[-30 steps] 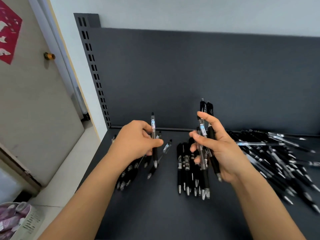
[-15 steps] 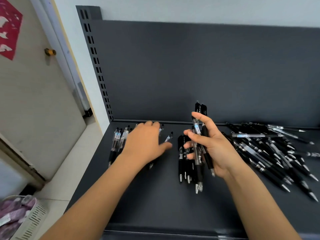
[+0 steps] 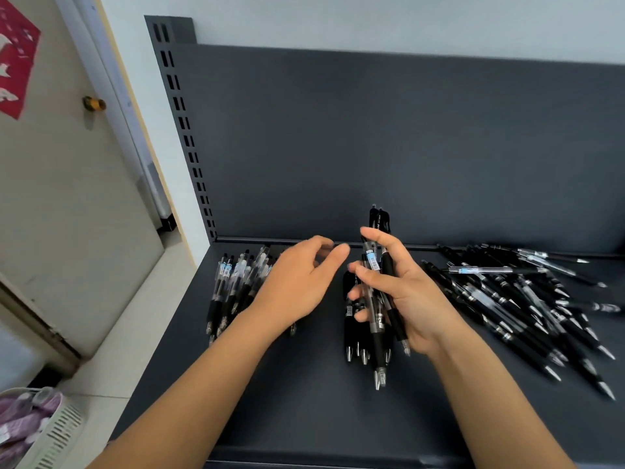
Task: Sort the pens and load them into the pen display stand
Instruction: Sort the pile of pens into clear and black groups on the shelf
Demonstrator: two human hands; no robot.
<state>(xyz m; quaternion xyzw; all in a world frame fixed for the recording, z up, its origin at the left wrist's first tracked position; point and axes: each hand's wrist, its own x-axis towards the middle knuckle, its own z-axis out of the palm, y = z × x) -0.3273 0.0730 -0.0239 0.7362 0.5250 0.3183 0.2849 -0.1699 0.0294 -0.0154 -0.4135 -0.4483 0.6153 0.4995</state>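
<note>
My right hand [image 3: 402,292] grips a bunch of black pens [image 3: 378,319], upright, tips down, above a small row of black pens [image 3: 350,336] lying on the dark grey shelf [image 3: 321,401]. My left hand [image 3: 297,286] is empty, fingers apart, reaching toward the held bunch. Behind and left of that hand lies a group of clear-barrelled pens [image 3: 233,282] with blue labels. A big unsorted heap of black pens [image 3: 527,299] spreads across the right side of the shelf.
The shelf's dark back panel [image 3: 406,147] rises behind, with a slotted upright [image 3: 182,130] at its left. Left of the shelf are a beige door [image 3: 67,198], tiled floor, and a white basket [image 3: 37,431] with purple items at the lower left.
My left hand set its single clear pen down on the left group, then moved right, empty, toward my right hand's bunch. The right hand kept its pens.
</note>
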